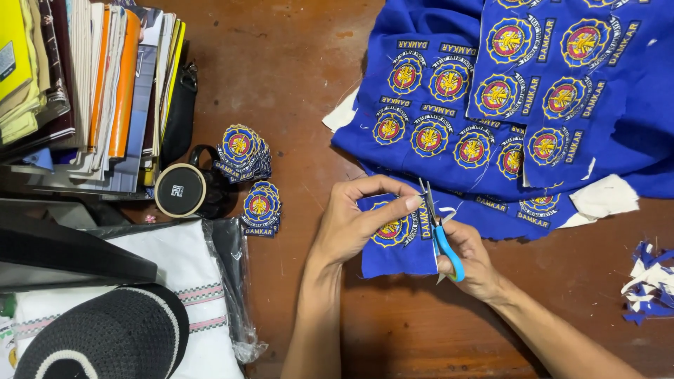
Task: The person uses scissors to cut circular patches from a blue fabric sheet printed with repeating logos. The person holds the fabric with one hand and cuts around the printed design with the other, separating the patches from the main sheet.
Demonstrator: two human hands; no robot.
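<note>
Right now the left hand (351, 221) pinches a blue fabric piece with an embroidered badge (394, 235) above the wooden table (295, 77), while the right hand (469, 256) closes around blue-handled scissors (439, 228), blades slightly parted at its edge. Light and floppy, the cloth probably needs holding taut close to the cut line, beside the stiffer embroidery.

- The patch piece (397, 242) lies on the table (295, 63), between the left hand (351, 221) and the right hand (470, 260).
- The scissors (439, 231) are in the right hand, at the piece's right edge.
- The big cloth (519, 105) lies behind the hands.
- Two stacks of cut patches (251, 182) sit left, beside a mug (184, 189).
- Scraps (649, 281) lie far right.
- Books (91, 84) stand far left, behind the mug.
</note>
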